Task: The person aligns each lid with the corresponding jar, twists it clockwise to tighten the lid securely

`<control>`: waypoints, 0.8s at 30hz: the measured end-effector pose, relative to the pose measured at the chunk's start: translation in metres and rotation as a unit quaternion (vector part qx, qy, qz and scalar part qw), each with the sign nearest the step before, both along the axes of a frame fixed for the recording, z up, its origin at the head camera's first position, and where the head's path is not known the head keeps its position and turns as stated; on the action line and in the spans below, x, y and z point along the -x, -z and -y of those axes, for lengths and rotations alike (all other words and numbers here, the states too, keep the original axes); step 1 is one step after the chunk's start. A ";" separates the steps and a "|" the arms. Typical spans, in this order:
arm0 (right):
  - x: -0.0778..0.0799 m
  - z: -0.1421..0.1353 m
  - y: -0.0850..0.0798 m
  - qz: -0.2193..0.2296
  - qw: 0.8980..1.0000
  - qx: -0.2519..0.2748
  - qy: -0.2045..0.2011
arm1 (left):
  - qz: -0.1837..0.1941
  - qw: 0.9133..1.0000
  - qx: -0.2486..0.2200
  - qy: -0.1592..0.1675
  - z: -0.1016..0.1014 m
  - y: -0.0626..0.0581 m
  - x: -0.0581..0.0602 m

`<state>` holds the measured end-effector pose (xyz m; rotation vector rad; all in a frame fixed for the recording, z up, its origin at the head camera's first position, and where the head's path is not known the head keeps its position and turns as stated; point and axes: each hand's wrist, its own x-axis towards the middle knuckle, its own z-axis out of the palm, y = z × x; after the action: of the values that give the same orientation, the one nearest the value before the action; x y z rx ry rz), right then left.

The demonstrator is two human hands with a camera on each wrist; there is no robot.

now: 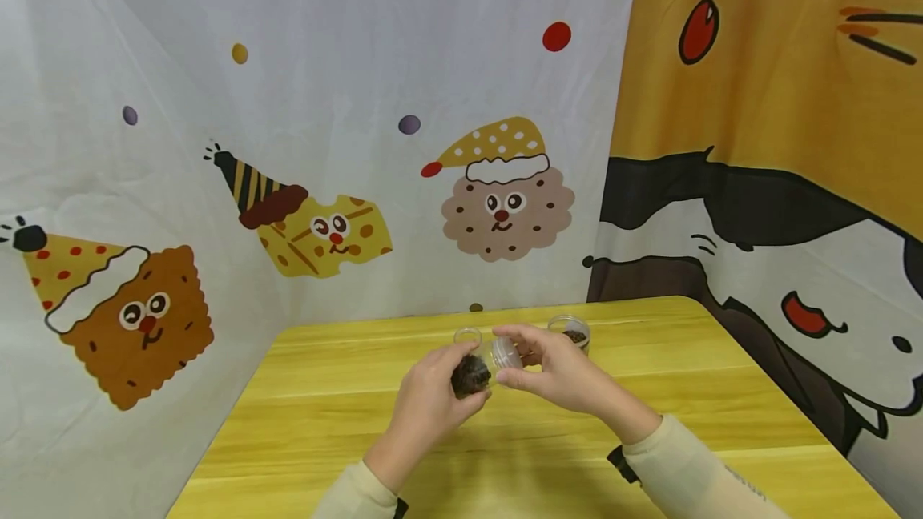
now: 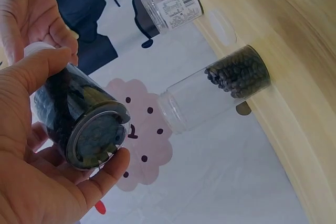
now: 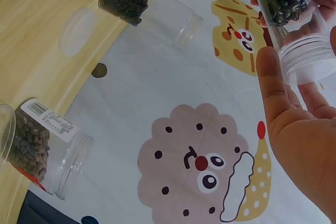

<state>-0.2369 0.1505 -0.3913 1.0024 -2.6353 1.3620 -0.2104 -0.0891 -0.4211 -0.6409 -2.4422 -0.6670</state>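
My left hand (image 1: pixel 431 392) grips a clear plastic jar (image 2: pixel 86 111) by its body, thumb on one side and fingers on the other. Dark contents fill part of that jar, which is tilted over, its mouth toward my right hand (image 1: pixel 555 367). A translucent screw lid (image 3: pixel 310 59) is at the jar's mouth, held between the right fingers and thumb. Whether the lid sits on the thread cannot be made out. Behind the hands stands an uncapped jar (image 2: pixel 191 103) with black beans at its bottom.
Another uncapped jar (image 3: pixel 50 145), with brownish beans and a barcode label, stands further right on the yellow wood-grain table (image 1: pixel 324 407). A loose clear lid (image 3: pixel 77 31) lies flat between the two standing jars. A printed cloth (image 1: pixel 346 38) hangs behind the table.
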 end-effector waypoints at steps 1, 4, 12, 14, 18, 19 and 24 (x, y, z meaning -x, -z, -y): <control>0.000 0.000 0.000 0.000 1.000 0.002 0.002 | 0.001 1.000 -0.002 0.000 0.000 0.001 0.000; 0.000 0.000 0.001 0.000 1.000 0.005 0.004 | 0.007 1.000 -0.006 -0.001 0.000 0.002 0.000; 0.000 -0.001 0.002 -0.017 1.000 0.018 -0.013 | 0.054 0.998 -0.029 0.004 0.002 0.002 -0.001; 0.001 -0.001 0.002 -0.022 0.999 0.022 -0.016 | 0.068 0.997 -0.036 0.000 0.002 0.001 0.000; 0.002 -0.002 0.001 -0.022 0.999 0.023 -0.018 | 0.074 0.997 -0.033 -0.008 0.002 0.000 0.001; 0.002 -0.002 0.001 -0.023 0.999 0.019 -0.017 | 0.070 0.997 -0.030 -0.010 0.002 -0.001 0.001; 0.003 -0.001 0.001 -0.041 0.999 -0.003 0.000 | 0.035 0.999 -0.015 -0.017 0.001 0.000 0.002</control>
<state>-0.2397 0.1520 -0.3922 1.0350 -2.5824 1.2853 -0.2123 -0.0897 -0.4210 -0.5707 -2.4964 -0.7231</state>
